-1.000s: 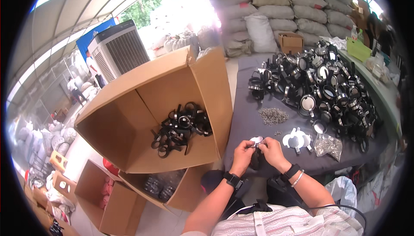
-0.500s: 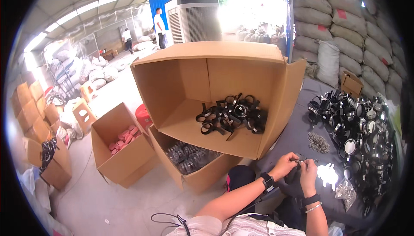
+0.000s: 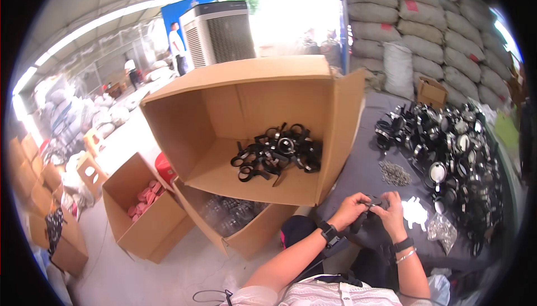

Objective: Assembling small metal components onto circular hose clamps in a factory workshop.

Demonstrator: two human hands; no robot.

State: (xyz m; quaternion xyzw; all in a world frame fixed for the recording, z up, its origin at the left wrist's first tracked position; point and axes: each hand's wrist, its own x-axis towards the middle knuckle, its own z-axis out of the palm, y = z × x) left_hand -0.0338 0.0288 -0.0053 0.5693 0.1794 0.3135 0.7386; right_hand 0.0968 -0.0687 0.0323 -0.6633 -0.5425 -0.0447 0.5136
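My left hand (image 3: 352, 208) and my right hand (image 3: 392, 214) meet over the near edge of the grey-covered table (image 3: 358, 166). Both are closed, with fingertips pinching a small black ring-shaped clamp (image 3: 376, 200) between them. Its finer details are hidden by the fingers. Just beyond the hands lies a heap of small metal screws (image 3: 395, 173). Beside my right hand are bright white plastic pieces (image 3: 415, 213) and a clear bag of small metal parts (image 3: 443, 232). A big pile of black ring clamps with round shiny discs (image 3: 447, 149) covers the table's right side.
A large open carton (image 3: 196, 121) holding black ring clamps (image 3: 279, 152) stands ahead of me. Lower left are a carton of clear-wrapped parts (image 3: 229, 213) and a carton of pink pieces (image 3: 146, 197). Stacked sacks (image 3: 425, 26), an air cooler (image 3: 221, 32) and two people are farther back.
The whole view has shifted, so the surroundings appear farther left. Both hands remain together at the clamp; my fingers have changed position and more of its ring shows.
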